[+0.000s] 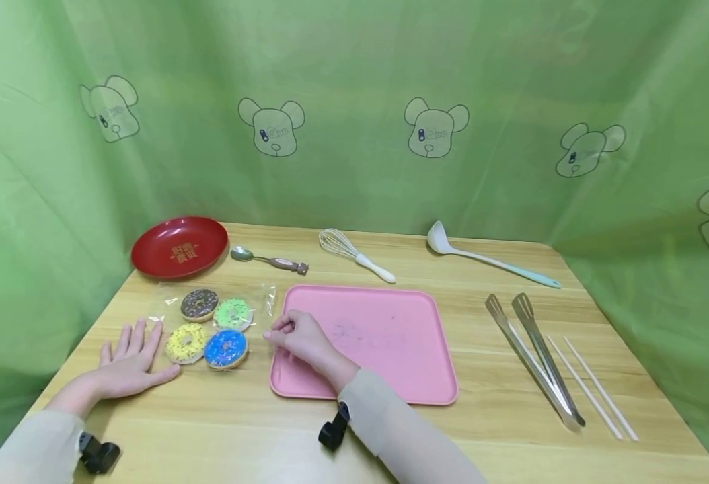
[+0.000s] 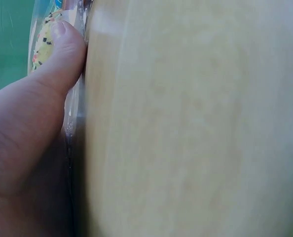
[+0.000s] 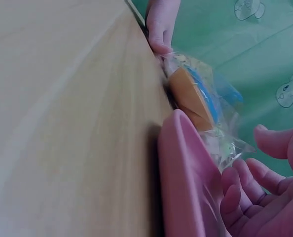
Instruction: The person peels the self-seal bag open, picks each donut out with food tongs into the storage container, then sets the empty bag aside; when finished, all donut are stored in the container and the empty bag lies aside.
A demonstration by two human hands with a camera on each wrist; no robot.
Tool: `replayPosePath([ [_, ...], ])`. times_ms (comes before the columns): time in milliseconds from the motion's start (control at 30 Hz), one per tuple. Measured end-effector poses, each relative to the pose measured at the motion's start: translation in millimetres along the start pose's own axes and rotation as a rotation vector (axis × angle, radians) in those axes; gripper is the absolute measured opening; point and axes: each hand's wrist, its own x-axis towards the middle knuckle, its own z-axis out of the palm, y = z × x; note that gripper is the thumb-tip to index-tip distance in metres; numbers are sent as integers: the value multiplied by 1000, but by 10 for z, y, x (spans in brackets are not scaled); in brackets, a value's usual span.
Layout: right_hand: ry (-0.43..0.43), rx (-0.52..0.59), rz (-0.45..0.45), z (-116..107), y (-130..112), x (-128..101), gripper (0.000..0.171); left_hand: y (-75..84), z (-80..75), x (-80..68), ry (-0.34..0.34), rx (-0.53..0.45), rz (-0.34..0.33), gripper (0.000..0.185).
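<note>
Two hands frame a clear packet of four toy donuts on a wooden table.

The donut packet [image 1: 214, 324] lies between the hands: just to the right of the left hand [image 1: 129, 359] and just to the left of the right hand [image 1: 296, 338]. The left hand lies flat, fingers straight and spread, its thumb pressing the packet's near left edge beside the yellow donut [image 1: 186, 342]. The right hand rests on the left rim of the pink tray [image 1: 391, 349], fingers curled, fingertips at the packet's crinkled right edge; whether they actually pinch the film I cannot tell. The packet is roughly square with no clear long axis, holding chocolate [image 1: 200, 304], green [image 1: 233, 313], yellow and blue [image 1: 225, 348] sprinkled donuts in two rows.
</note>
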Motion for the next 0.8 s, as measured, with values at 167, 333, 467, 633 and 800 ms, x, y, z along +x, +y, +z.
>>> replayPosePath([
  [167, 21, -47, 47, 85, -68, 145, 18, 29, -6, -8, 4, -6, -1, 104],
  [333, 48, -108, 36, 136, -114, 213, 11, 1, -8, 1, -5, 3, -15, 106],
  [467, 72, -119, 34, 135, -121, 214, 10, -38, 12, 21, -4, 8, -16, 108],
  [633, 71, -90, 33, 89, -78, 187, 8, -47, 25, 24, -2, 10, -13, 108],
  [800, 57, -28, 13, -1, -28, 159, 11, -31, 10, 12, -3, 2, -9, 105],
])
